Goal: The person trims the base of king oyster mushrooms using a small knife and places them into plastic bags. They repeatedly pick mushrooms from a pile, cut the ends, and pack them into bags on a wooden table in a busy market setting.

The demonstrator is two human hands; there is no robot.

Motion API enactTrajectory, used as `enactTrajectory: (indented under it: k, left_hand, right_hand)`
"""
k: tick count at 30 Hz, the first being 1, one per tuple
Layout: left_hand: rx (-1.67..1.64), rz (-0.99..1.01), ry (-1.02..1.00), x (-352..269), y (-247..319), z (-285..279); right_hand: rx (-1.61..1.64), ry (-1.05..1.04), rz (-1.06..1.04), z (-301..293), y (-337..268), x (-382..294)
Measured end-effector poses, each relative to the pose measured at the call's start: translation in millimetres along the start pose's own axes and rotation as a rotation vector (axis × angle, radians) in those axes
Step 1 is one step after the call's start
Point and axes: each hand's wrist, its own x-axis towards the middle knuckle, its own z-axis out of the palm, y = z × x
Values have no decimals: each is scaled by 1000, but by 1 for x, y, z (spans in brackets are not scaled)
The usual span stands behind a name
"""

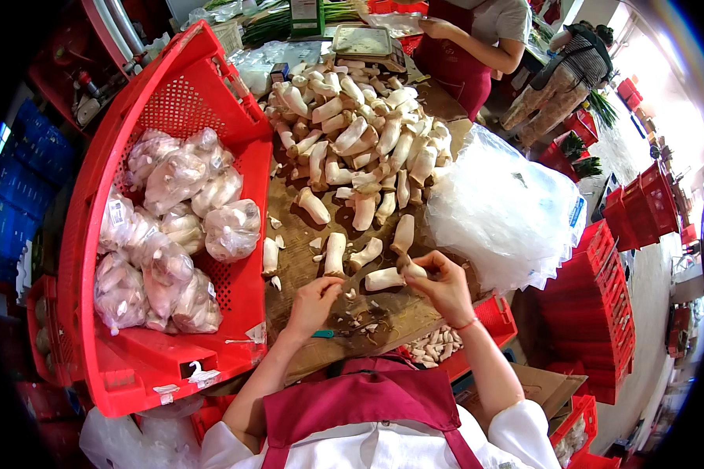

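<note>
My right hand (447, 288) pinches a small king oyster mushroom (413, 270) between thumb and fingers. Just beyond it another mushroom (403, 233) points away from me, and a pale one (384, 279) lies to its left. My left hand (315, 306) is low over the wooden table (287, 316), its fingertips at the cap end of an upright-lying mushroom (335, 253); whether they grip it is hidden. A short mushroom (366, 253) rests between the hands. Near my left wrist lies a teal handle (322, 334), perhaps a knife's.
A large heap of king oyster mushrooms (358, 129) covers the far table, before a scale (361, 42). Left stands a red crate (252, 176) of bagged mushrooms (176, 182). Clear plastic bags (504, 205) are stacked right. Trimmings fill a lower crate (493, 319). A co-worker (469, 47) stands opposite.
</note>
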Motion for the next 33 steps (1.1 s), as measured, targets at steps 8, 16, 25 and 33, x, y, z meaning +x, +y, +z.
enactTrajectory:
  k: [8,16,25,33]
  left_hand:
    - [245,-14,287,2,-19,-38]
    - [509,49,192,59,-10,14]
    - [-434,-278,-18,72,-30,-10]
    - [663,294,-42,88,18,37]
  right_hand:
    - [-1030,-379,-171,-78,12,-45]
    - [-975,-164,-658,19,55,10]
    - [-736,-113,-395,32,78,20]
    - [-371,203,16,12,76,29]
